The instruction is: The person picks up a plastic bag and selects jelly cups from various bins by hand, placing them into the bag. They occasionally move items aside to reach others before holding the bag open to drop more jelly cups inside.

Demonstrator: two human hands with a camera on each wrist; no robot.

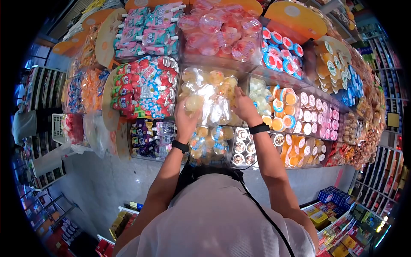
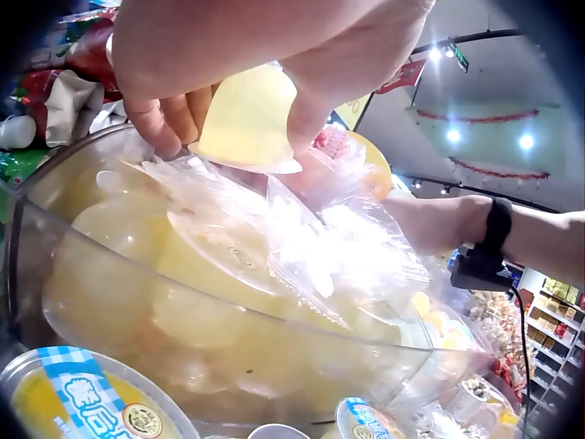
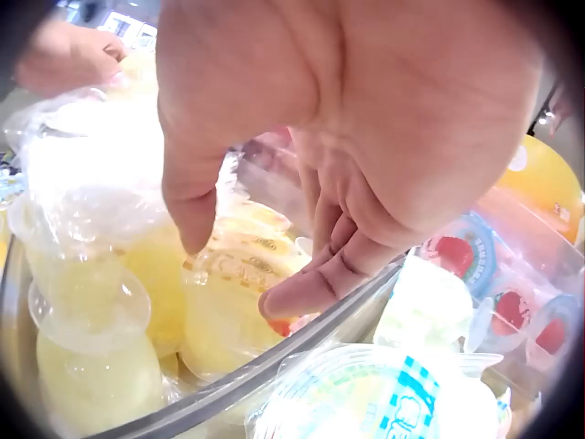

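Note:
Pale yellow jelly cups in clear wrap (image 1: 214,92) lie in a clear-walled bin. At the bin's left side my left hand (image 1: 187,122) pinches one pale yellow cup (image 2: 247,119) between thumb and fingers, as the left wrist view shows. My right hand (image 1: 246,107) is at the bin's right side; in the right wrist view its thumb and fingers (image 3: 306,297) are bent down around the edge of a wrapped yellow cup (image 3: 228,315), and whether they grip it is unclear. Shiny plastic wrap (image 2: 366,256) lies between the hands.
Pouches (image 1: 143,85) fill the bin to the left, pink cups (image 1: 218,32) the one behind. Orange cups (image 1: 280,109) and white-lidded cups (image 1: 306,115) stand to the right. Blue-labelled cups (image 1: 209,143) lie in front. The bin's clear rim (image 3: 274,366) curves below my right fingers.

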